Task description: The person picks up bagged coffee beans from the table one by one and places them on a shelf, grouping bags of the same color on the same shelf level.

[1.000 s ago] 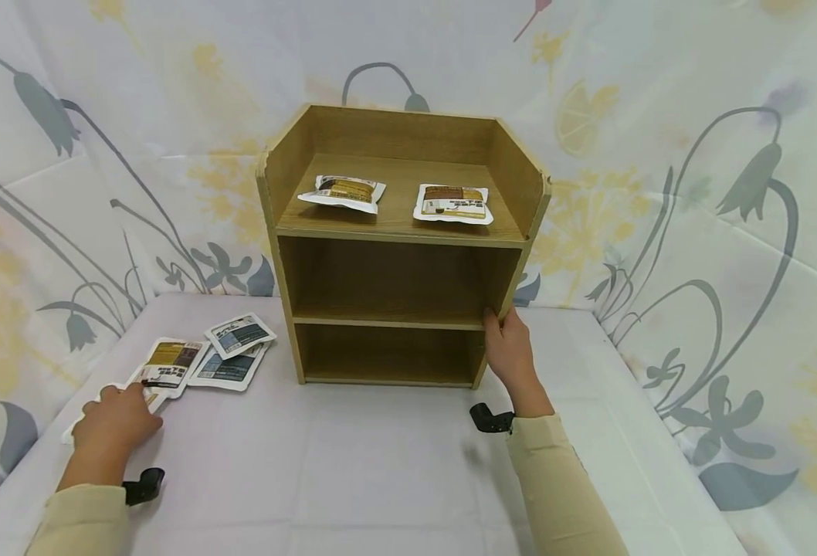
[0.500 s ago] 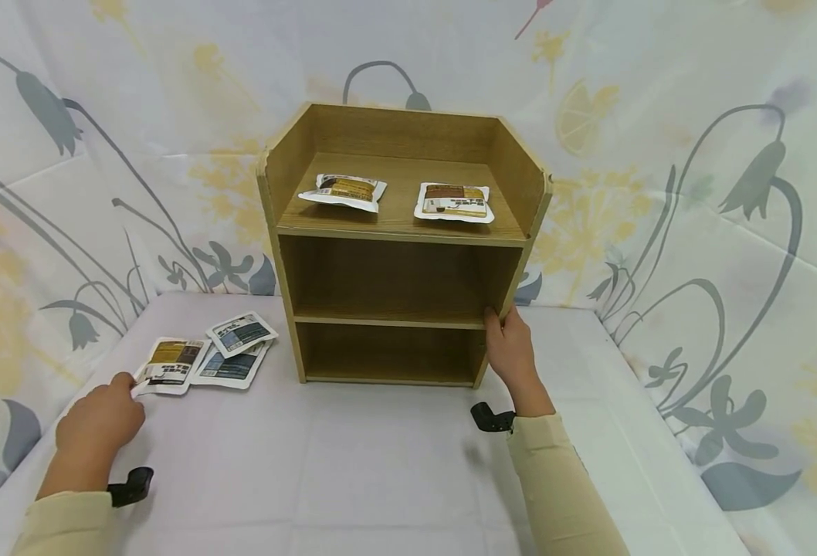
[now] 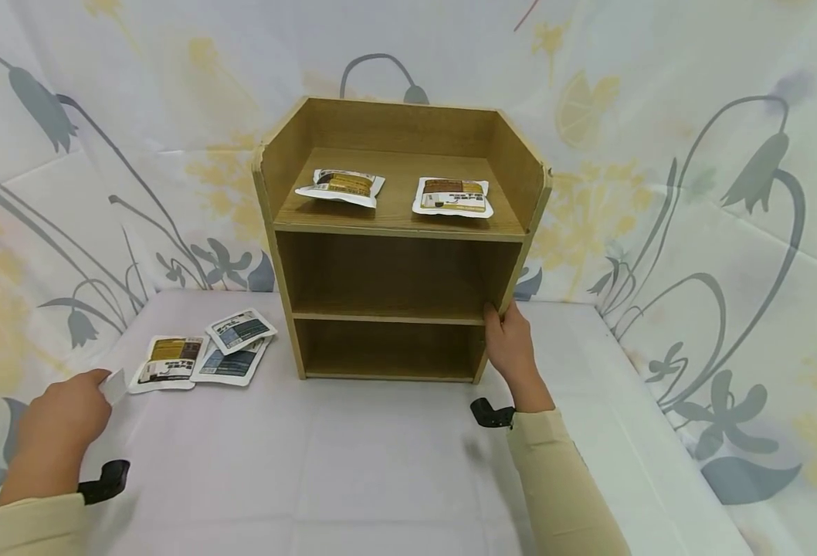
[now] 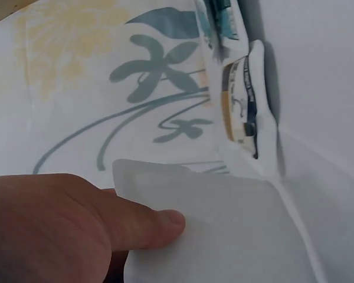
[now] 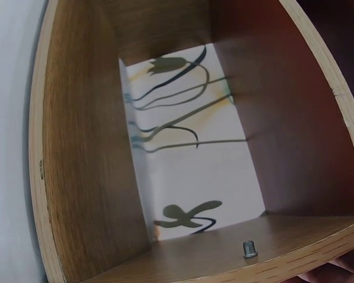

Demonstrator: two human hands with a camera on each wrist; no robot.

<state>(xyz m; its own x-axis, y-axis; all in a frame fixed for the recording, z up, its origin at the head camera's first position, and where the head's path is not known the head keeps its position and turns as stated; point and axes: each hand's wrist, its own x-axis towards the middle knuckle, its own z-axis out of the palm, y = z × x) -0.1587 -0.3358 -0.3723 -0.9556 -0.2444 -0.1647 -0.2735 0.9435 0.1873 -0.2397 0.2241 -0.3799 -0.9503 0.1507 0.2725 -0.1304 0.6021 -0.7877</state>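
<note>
My left hand (image 3: 64, 421) pinches a white sachet (image 3: 114, 386) by its edge at the table's left side. In the left wrist view, the thumb lies across the plain white face of this sachet (image 4: 224, 230); its print is hidden. My right hand (image 3: 513, 351) grips the right side panel of a small wooden shelf (image 3: 401, 123), at about the middle board. A brown-and-white sachet (image 3: 168, 361) lies flat near the left hand. Beside it, a small blue-and-white sachet (image 3: 242, 330) overlaps another blue one (image 3: 230, 367).
On the top board sit two puffy brown-and-white sachets, one on the left (image 3: 342, 188) and one on the right (image 3: 453, 198). A metal peg (image 5: 249, 249) sticks out of the side panel inside the shelf. Flower-printed cloth (image 3: 659, 154) hangs behind the white table (image 3: 381, 463).
My left hand has picked up the white sachet from beside the brown one and drawn it left, away from the pile. My right hand stays on the shelf.
</note>
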